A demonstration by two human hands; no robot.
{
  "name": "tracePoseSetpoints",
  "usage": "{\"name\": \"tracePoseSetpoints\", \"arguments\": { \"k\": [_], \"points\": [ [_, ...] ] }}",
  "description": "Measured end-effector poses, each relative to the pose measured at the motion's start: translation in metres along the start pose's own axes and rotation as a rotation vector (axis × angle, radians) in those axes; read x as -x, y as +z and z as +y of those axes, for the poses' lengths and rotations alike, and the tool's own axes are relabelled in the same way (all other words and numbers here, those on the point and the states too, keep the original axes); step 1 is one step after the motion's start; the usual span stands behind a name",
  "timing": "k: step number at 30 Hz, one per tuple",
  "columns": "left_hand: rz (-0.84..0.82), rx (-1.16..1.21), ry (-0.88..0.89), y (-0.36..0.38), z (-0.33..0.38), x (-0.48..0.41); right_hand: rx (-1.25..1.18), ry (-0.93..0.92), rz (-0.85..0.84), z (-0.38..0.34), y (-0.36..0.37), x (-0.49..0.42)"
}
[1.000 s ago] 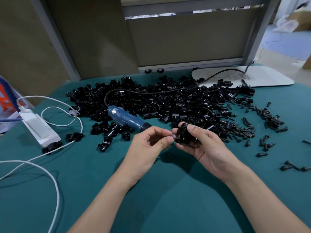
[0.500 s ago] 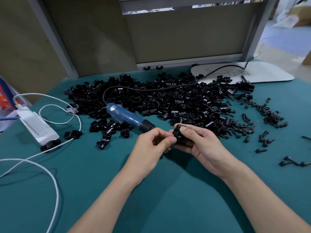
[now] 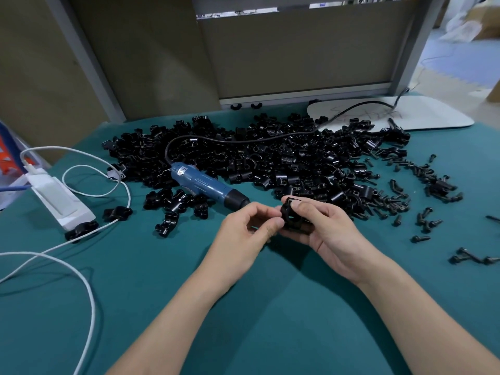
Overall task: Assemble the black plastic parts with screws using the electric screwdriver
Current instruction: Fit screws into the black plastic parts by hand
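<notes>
My right hand grips a black plastic part with a round hole, held just above the green table. My left hand meets it from the left, thumb and forefinger pinched against the part's left side; whether a screw sits between those fingertips is hidden. The blue electric screwdriver lies on the table just behind my left hand, tip pointing right, its black cable looping back over the big pile of black parts. Loose black screws lie scattered to the right.
A white power strip with white cables sits at the left. Several assembled black pieces lie near the screwdriver. A white board rests at the back right, against a grey partition frame.
Both hands drew slightly closer together and the part has turned in my right hand, its round hole now facing the camera. The screwdriver has not moved.
</notes>
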State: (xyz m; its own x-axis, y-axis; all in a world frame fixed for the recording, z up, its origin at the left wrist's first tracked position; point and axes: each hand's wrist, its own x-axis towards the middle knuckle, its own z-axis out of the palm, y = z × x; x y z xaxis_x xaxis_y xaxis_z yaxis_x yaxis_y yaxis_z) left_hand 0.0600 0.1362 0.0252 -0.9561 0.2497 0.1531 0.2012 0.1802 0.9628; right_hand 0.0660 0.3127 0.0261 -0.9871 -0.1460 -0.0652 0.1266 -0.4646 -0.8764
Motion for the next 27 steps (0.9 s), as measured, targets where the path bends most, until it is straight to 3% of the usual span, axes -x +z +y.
{"name": "tracePoseSetpoints", "arguments": {
  "k": [4, 11, 15, 18, 23, 27],
  "points": [
    [0.030, 0.017, -0.028, 0.007, 0.000, 0.002, 0.003, 0.003, 0.020, 0.001, -0.001, -0.001],
    [0.005, -0.212, 0.179, 0.002, 0.002, 0.005, 0.022, -0.004, 0.025, 0.001, -0.005, -0.003],
    [0.048, -0.037, -0.009, -0.002, 0.002, 0.002, 0.043, -0.052, 0.068, 0.001, -0.007, -0.004],
    [-0.020, -0.095, -0.091, -0.002, 0.001, 0.001, 0.172, -0.080, 0.053, 0.005, -0.008, -0.003],
    [-0.122, -0.104, -0.140, -0.005, 0.001, 0.000, 0.457, -0.149, 0.019, 0.003, -0.008, 0.001],
    [-0.136, -0.165, -0.073, -0.007, -0.001, 0.002, 0.443, -0.094, -0.002, 0.003, -0.008, 0.003]
  ]
}}
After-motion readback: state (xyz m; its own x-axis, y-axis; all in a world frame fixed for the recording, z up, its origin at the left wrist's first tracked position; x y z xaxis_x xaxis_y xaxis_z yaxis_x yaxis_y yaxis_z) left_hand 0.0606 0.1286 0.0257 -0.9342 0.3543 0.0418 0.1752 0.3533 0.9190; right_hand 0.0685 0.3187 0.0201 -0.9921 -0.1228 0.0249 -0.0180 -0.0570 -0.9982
